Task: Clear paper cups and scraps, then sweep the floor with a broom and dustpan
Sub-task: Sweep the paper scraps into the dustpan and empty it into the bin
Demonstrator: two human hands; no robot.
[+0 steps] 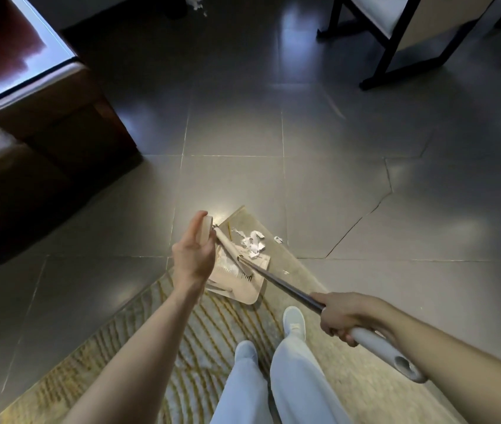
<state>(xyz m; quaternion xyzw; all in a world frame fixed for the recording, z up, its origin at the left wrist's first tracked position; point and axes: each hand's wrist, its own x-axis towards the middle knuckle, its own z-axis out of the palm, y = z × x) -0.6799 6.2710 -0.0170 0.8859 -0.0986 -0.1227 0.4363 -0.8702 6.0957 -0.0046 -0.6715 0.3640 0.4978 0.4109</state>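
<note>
A beige dustpan [241, 290] sits at the corner of the rug, just in front of my feet. Its upright handle [207, 230] ends in a beige grip, which my left hand [193, 254] holds with the thumb along it. My right hand [339, 316] grips the broom's pole [285, 286] where the dark metal meets the white end grip [386, 353]. The pole slants down to the dustpan's mouth. White paper scraps [252, 241] lie bunched there, and one small scrap [278, 239] lies just to their right on the tile.
A brown leather sofa [59, 123] fills the left side. A chair with black legs [395, 41] stands at the upper right. More white scraps [195, 3] lie far ahead at the top edge. A patterned rug [151, 347] is under my feet on the grey, cracked tile.
</note>
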